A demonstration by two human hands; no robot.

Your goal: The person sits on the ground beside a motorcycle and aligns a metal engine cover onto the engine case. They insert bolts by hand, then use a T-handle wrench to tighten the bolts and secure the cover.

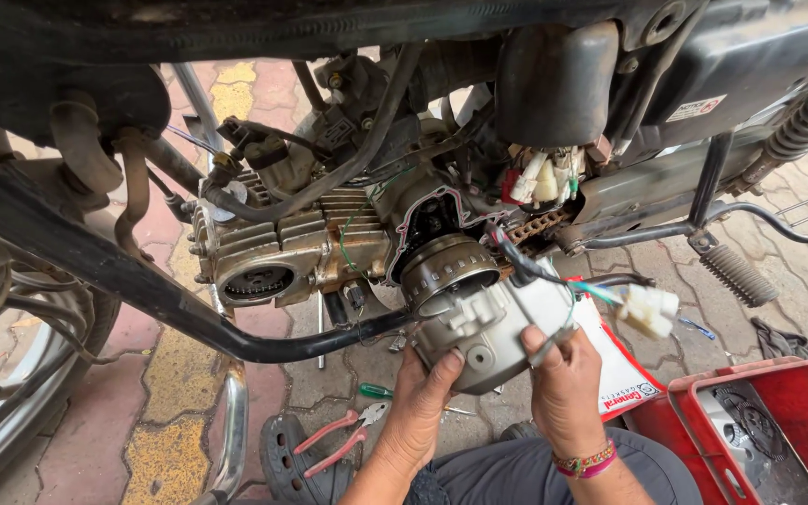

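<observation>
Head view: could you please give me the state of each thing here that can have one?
Engine side cover: off the engine, held up in both hands.
Left hand: gripping the cover from below.
Right hand: gripping the cover's right side.
White connector: unplugged, dangling.
Pliers: lying on the ground, unheld.
Red tray: on the ground.

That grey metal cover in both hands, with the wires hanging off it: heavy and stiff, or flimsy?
The cover looks like thick cast metal, so probably stiff and fairly heavy; both hands support it. Its wires look floppy, and the white plug dangles, so it would likely swing.
</observation>
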